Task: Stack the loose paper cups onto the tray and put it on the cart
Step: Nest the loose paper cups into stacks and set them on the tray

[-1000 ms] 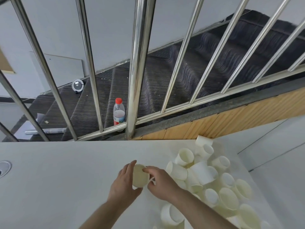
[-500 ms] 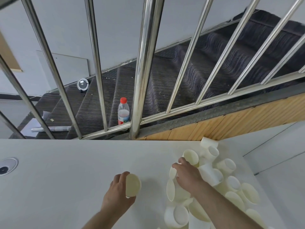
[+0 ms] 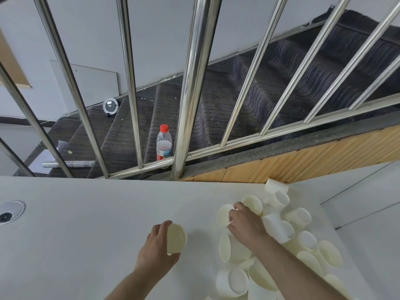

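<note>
Nearest me, my left hand (image 3: 157, 249) has its fingers curled round a paper cup (image 3: 176, 238), possibly a short nested stack; I cannot tell how many. Its mouth faces right, towards my other hand, and its long axis lies roughly level, running left to right.

Just right of it and slightly farther off, my right hand (image 3: 245, 223) pinches the rim of a loose cup (image 3: 224, 215) at the left edge of the pile (image 3: 300, 239). Fingertips and thumb appear closed on that rim. This cup lies on its side, mouth turned left and towards me.

The relation that matters: the pinched cup's base points away from the held cup's mouth. My judgement is that it needs turning end for end, base leading, then a short travel leftward to nest. Right hand is the nearer one for every remaining cup.

Right of and beyond my right fingers, the pile spreads over the white tabletop (image 3: 86, 224), cups tipped at all angles, some touching.

No tray or cart in view.

Farther off: steel railing (image 3: 190, 87), a red-capped plastic bottle (image 3: 164, 142) on the carpeted stairs.
</note>
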